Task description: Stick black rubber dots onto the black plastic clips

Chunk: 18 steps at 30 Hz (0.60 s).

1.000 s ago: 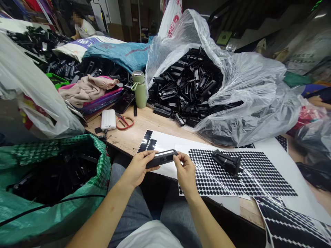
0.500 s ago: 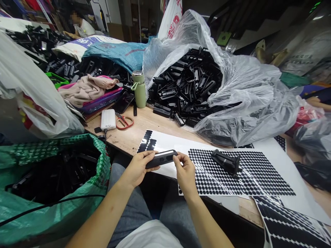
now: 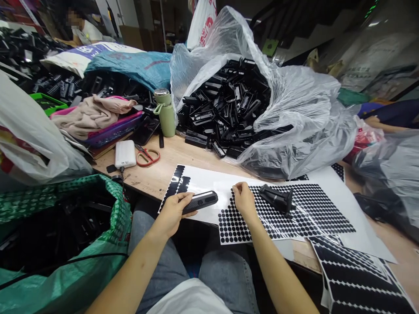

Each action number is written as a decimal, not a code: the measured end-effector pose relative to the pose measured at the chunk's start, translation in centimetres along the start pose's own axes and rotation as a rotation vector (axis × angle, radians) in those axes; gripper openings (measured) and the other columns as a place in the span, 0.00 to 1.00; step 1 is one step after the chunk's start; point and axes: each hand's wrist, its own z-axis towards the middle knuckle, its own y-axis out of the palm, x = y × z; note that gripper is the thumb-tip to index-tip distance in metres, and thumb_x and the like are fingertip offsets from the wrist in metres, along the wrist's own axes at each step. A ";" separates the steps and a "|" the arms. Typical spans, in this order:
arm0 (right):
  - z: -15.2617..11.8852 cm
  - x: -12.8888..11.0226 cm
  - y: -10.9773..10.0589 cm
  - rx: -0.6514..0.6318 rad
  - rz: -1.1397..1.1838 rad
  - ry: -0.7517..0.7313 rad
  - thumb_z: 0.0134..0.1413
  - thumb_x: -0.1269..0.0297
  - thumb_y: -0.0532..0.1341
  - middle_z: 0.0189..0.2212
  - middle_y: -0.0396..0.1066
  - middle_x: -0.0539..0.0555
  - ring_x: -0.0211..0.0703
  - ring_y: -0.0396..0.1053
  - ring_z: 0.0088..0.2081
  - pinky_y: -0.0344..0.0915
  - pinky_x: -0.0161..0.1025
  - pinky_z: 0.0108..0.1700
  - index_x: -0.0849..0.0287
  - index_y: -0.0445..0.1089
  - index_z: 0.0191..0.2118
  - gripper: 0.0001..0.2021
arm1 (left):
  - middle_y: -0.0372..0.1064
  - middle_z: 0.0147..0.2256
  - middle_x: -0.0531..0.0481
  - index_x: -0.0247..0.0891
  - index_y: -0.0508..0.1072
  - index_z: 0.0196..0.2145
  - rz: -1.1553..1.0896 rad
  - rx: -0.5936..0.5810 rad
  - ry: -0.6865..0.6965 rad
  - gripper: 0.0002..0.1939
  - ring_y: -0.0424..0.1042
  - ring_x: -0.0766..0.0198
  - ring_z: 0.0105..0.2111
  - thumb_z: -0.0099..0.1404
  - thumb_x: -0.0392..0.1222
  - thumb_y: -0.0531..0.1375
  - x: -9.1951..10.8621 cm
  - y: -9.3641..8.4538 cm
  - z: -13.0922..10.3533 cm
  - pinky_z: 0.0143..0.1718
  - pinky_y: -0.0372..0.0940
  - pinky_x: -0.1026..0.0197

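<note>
My left hand (image 3: pixel 172 213) grips one end of a long black plastic part (image 3: pixel 204 200) with rounded ends and a pale strip along its upper edge. It is held tilted above the front edge of the table. My right hand (image 3: pixel 245 201) is at the upper left corner of a sheet of round black stickers (image 3: pixel 314 213), thumb and forefinger pinched on a sticker at the edge. A black folding stand-like part (image 3: pixel 277 199) lies on that sheet, right of my right hand. Beneath the left-held part is a white backing sheet (image 3: pixel 204 176) with a few black stickers at its left.
A large clear plastic bag (image 3: pixel 294 109) spills black parts (image 3: pixel 229 109) onto the table. Nearby stand a green bottle (image 3: pixel 167 117), red-handled scissors (image 3: pixel 148 158) and a white power bank (image 3: pixel 125 153). A green sack (image 3: pixel 113 192) is at lower left. A person (image 3: pixel 87 32) sits behind.
My right hand has left the black part and moved right to the sticker sheet. My left hand keeps hold of the part, now slightly lower. The view has shifted a little to the right.
</note>
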 end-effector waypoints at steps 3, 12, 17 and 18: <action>2.8 1.5 -0.7 -0.080 -0.075 -0.013 0.45 0.68 0.57 0.29 0.67 0.56 0.47 0.64 0.34 0.57 0.42 0.39 0.58 0.62 0.25 0.02 | 0.69 0.37 0.42 0.31 0.72 0.33 0.002 -0.030 -0.014 0.07 0.70 0.59 0.36 0.57 0.37 0.59 0.1 0.3 0.5 0.33 0.71 0.55; -1.2 -3.3 -2.0 -0.293 0.096 -0.124 0.52 0.60 0.52 0.27 0.67 0.51 0.40 0.64 0.29 0.58 0.37 0.33 0.57 0.65 0.29 0.08 | 0.70 0.38 0.42 0.32 0.72 0.35 -0.037 -0.061 -0.052 0.09 0.71 0.59 0.37 0.55 0.35 0.61 0.8 0.3 0.9 0.35 0.71 0.53; -4.3 -6.6 -0.7 -0.217 0.299 -0.218 0.52 0.63 0.54 0.33 0.65 0.52 0.41 0.63 0.35 0.60 0.39 0.39 0.57 0.62 0.26 0.06 | 0.70 0.37 0.43 0.32 0.72 0.35 -0.070 -0.091 -0.032 0.09 0.71 0.59 0.37 0.55 0.36 0.61 0.7 0.4 0.5 0.35 0.71 0.53; -4.5 -6.7 -0.4 -0.195 0.312 -0.212 0.51 0.64 0.54 0.34 0.64 0.52 0.42 0.63 0.36 0.60 0.40 0.40 0.57 0.62 0.25 0.06 | 0.71 0.36 0.43 0.32 0.72 0.35 -0.076 -0.091 -0.029 0.09 0.71 0.59 0.37 0.55 0.36 0.61 0.6 0.5 0.4 0.34 0.71 0.53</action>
